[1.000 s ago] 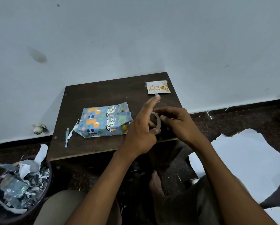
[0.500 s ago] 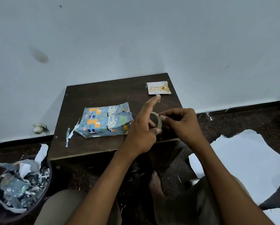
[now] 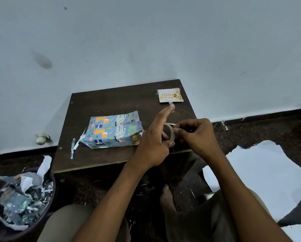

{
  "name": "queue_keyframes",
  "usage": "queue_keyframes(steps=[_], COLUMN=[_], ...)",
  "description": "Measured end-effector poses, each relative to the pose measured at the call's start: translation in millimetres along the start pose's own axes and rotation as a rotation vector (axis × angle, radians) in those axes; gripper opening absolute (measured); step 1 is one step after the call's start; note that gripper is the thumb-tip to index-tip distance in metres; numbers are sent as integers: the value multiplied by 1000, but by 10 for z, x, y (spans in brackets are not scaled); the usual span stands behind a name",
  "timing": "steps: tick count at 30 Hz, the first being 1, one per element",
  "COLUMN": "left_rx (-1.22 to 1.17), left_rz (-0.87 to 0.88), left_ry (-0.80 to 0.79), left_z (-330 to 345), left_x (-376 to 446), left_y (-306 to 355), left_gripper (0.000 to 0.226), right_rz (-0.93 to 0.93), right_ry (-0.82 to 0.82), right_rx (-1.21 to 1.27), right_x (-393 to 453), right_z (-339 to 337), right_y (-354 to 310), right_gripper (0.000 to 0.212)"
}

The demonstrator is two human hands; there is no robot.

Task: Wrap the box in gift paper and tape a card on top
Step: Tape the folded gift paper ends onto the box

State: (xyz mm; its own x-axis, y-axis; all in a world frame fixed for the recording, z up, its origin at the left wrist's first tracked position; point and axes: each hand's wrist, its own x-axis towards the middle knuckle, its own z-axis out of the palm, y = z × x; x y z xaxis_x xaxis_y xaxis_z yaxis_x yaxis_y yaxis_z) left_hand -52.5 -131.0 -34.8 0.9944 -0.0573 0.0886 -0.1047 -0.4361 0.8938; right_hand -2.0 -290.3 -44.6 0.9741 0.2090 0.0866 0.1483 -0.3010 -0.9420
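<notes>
Tape roll [image 3: 169, 132] sat gripped in your left hand [image 3: 153, 142], index finger out with what looked like a strip stuck on it, right hand [image 3: 197, 135] pinching its loose end, wrapped box [image 3: 114, 131] just left, card [image 3: 170, 95] beyond.

Box [image 3: 114, 131] lies flat mid-table, wrapped in blue paper w/ lions, leopards & leaves; its right end flaps stick up loose, left end folded to a point. Card [image 3: 170, 95], white w/ gold "Happy Birthday" & balloons, lies face up at far right corner, well apart from box. Tape roll [image 3: 170, 131], thin & pale, stands on edge near front right edge, right of box.
</notes>
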Motion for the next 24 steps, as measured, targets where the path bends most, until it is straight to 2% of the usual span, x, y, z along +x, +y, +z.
queue_keyframes(steps=[12,19,24], left_rx=[52,87,137], left_rz=[-18,-17,-30], left_ry=[110,137,179], left_z=[117,169,147], left_x=[22,74,126], left_y=[-108,-135,-161], left_gripper=[107,102,95], right_rz=[-23,32,202], right_ry=[72,54,113], right_rx=[-218,-201,-53], right_x=[-25,-96,-82], right_z=[41,-13,-98], right_y=[-41,-39,52], right_gripper=[13,17,22])
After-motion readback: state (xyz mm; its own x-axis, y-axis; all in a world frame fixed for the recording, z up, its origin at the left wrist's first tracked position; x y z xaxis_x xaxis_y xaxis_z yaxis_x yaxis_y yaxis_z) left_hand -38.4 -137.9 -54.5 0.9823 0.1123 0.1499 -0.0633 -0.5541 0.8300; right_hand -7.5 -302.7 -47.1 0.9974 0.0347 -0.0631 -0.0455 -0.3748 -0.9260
